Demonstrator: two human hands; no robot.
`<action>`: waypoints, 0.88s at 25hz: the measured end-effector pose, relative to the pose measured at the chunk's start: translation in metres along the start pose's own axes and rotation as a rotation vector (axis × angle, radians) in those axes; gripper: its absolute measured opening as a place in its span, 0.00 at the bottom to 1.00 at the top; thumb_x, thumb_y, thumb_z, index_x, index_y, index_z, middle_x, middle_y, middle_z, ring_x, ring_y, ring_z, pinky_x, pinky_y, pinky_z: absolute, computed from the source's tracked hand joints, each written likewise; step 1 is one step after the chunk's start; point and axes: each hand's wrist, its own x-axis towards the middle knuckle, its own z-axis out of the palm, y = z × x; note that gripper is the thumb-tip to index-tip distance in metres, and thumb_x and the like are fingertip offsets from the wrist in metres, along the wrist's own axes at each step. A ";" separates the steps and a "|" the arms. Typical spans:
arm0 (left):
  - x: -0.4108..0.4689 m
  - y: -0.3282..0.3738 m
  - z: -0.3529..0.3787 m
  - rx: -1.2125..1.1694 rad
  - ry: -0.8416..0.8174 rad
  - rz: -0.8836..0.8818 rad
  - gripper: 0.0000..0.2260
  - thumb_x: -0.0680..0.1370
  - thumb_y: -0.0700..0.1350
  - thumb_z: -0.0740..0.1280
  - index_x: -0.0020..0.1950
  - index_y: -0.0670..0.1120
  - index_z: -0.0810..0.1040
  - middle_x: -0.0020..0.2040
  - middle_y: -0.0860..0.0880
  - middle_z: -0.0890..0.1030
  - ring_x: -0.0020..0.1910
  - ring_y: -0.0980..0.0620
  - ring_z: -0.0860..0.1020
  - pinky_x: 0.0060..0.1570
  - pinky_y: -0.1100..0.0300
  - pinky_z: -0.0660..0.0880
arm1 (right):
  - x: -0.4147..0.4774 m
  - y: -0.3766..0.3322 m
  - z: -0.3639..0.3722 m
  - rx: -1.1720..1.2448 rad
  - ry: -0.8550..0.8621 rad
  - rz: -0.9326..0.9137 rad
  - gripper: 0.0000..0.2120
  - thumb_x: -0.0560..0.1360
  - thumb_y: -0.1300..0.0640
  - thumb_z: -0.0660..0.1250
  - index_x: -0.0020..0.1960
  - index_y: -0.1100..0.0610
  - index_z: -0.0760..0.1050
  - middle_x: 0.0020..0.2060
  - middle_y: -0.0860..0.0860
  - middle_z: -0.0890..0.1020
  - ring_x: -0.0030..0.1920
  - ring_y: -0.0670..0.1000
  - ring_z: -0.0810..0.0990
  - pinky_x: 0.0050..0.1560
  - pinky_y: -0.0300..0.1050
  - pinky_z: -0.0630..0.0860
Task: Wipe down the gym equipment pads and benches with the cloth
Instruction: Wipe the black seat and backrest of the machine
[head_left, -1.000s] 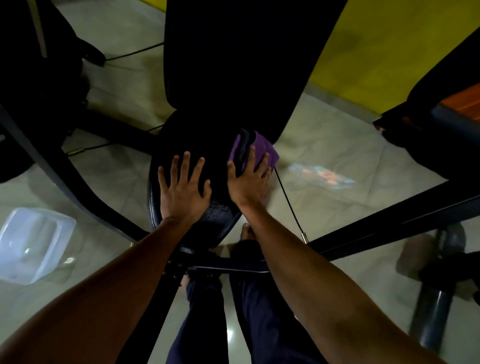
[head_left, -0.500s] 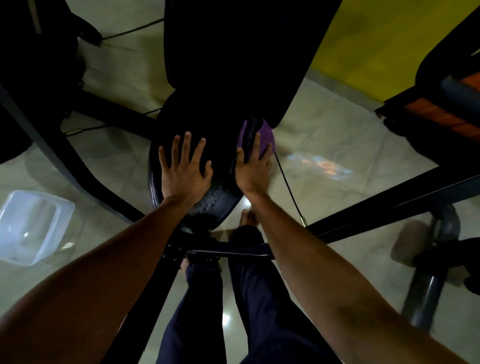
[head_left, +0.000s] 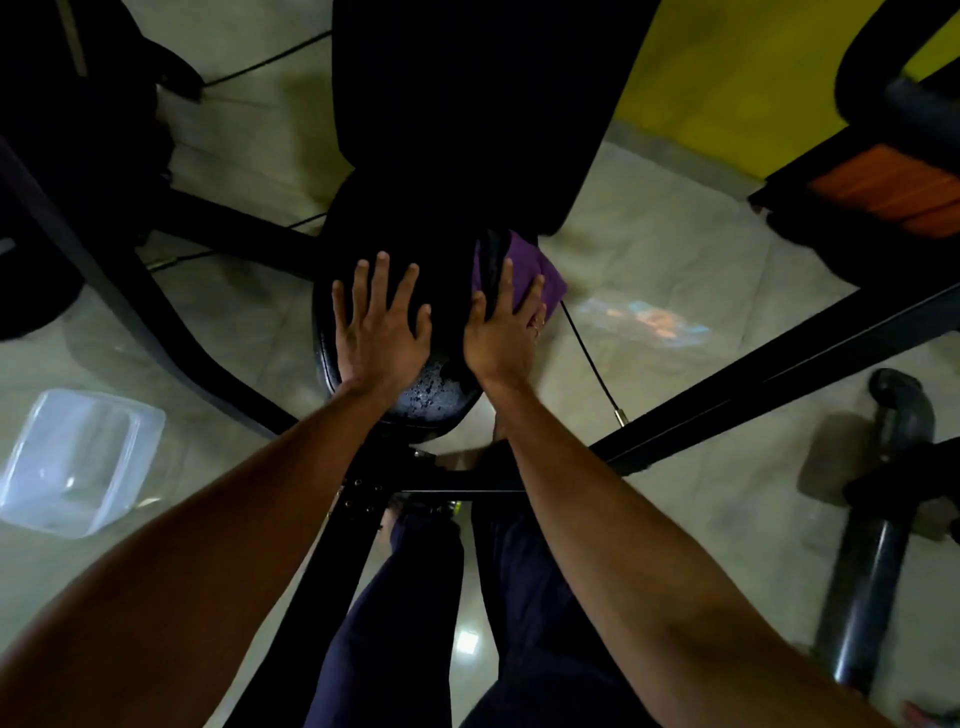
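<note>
Right hand (head_left: 501, 338) flat on cloth (head_left: 548, 280), probably pressing pad (head_left: 436, 395).

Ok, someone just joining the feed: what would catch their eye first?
Two hands flat on the black seat pad at centre: the left hand spread bare, the right hand pressing a purple cloth at the pad's right edge. A clear plastic tub sits on the floor at left.
</note>
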 end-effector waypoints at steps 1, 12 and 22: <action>-0.004 -0.003 0.000 -0.008 0.015 -0.011 0.26 0.84 0.56 0.54 0.82 0.54 0.58 0.83 0.44 0.53 0.82 0.42 0.49 0.79 0.39 0.46 | -0.016 0.000 0.006 -0.030 0.021 -0.041 0.29 0.85 0.42 0.52 0.84 0.43 0.47 0.83 0.55 0.42 0.81 0.67 0.42 0.80 0.65 0.50; -0.057 -0.025 0.004 -0.379 0.086 -0.400 0.26 0.84 0.59 0.50 0.82 0.58 0.53 0.83 0.46 0.52 0.81 0.41 0.52 0.79 0.42 0.52 | -0.039 0.015 0.013 -0.162 0.019 -0.160 0.29 0.84 0.42 0.53 0.83 0.43 0.51 0.83 0.55 0.47 0.81 0.65 0.42 0.79 0.68 0.49; -0.057 -0.022 0.004 -0.497 0.151 -0.419 0.24 0.84 0.57 0.52 0.81 0.57 0.58 0.82 0.47 0.57 0.79 0.40 0.61 0.70 0.40 0.70 | -0.097 0.046 0.027 -0.319 0.047 -0.542 0.29 0.83 0.38 0.51 0.82 0.45 0.57 0.83 0.52 0.52 0.83 0.58 0.42 0.79 0.69 0.49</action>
